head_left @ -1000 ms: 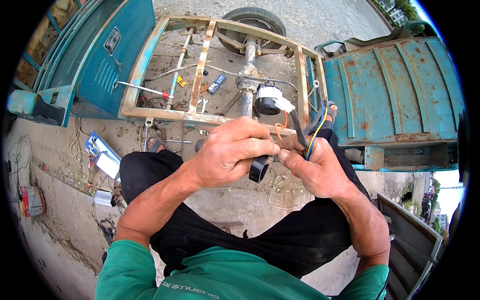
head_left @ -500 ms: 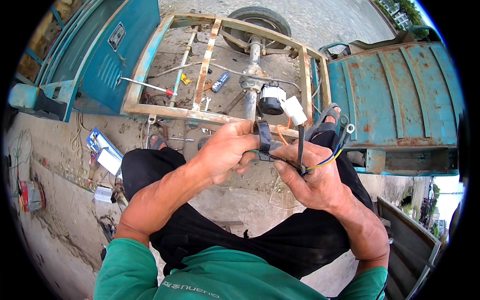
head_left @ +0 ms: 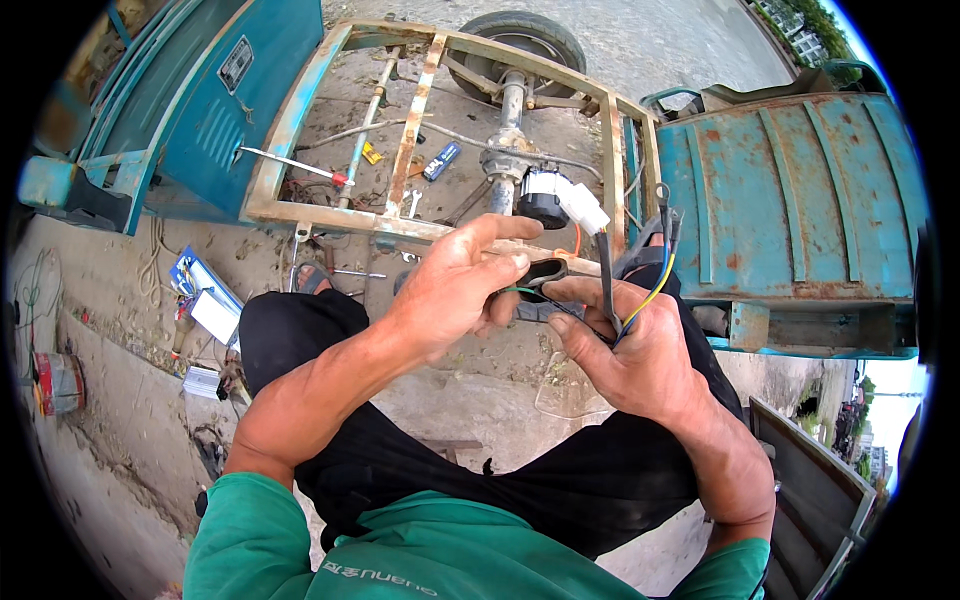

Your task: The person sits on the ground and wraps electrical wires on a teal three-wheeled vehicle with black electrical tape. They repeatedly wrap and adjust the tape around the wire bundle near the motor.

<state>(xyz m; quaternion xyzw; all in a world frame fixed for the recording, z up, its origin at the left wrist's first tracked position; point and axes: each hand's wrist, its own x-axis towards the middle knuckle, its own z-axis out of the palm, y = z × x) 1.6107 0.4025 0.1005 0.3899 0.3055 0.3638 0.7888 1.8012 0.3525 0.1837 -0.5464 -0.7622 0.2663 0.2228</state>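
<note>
My left hand (head_left: 455, 290) is closed on a dark band (head_left: 547, 272), probably tape, partly hidden by my fingers, with a thin green wire (head_left: 525, 289) beside it. My right hand (head_left: 625, 350) pinches a bundle of wires (head_left: 606, 270): dark cable, blue and yellow wires with ring terminals at their raised ends. A white plastic connector (head_left: 586, 210) tops the dark cable. Beyond my hands a silver and black motor (head_left: 542, 198) is mounted on the axle (head_left: 510, 142), and an orange wire (head_left: 578, 237) hangs below it.
A rusty frame (head_left: 420, 90) spans ahead, with a tyre (head_left: 550, 45) behind it and teal metal panels (head_left: 780, 200) either side. A red-handled screwdriver (head_left: 300, 165), wrenches (head_left: 415, 202), a white-and-blue package (head_left: 205, 295) and a finned metal box (head_left: 202, 381) lie about.
My left fingers have shifted up and spread slightly over the dark band, which has turned and sits more hidden between my hands. The white connector and ringed wires stand higher than a second ago.
</note>
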